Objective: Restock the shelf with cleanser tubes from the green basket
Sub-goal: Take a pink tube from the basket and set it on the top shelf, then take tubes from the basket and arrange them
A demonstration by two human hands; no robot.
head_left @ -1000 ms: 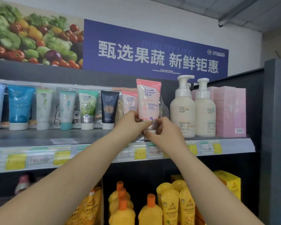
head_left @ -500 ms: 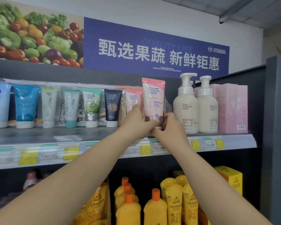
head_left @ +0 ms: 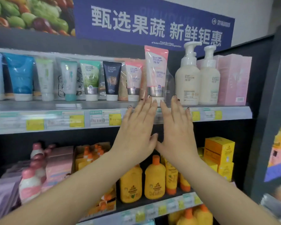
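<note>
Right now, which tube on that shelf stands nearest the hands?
The tall pink tube, standing ahead of the row beside the cream pump bottle, directly above both hands' fingertips.

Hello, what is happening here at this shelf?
A person is restocking cleanser tubes. A tall pink tube stands upright at the front of the upper shelf, between a shorter pink tube and a cream pump bottle. The left hand and right hand are both open, fingers straight, fingertips near the tube's cap. Neither hand grips it. The green basket is not in view.
</note>
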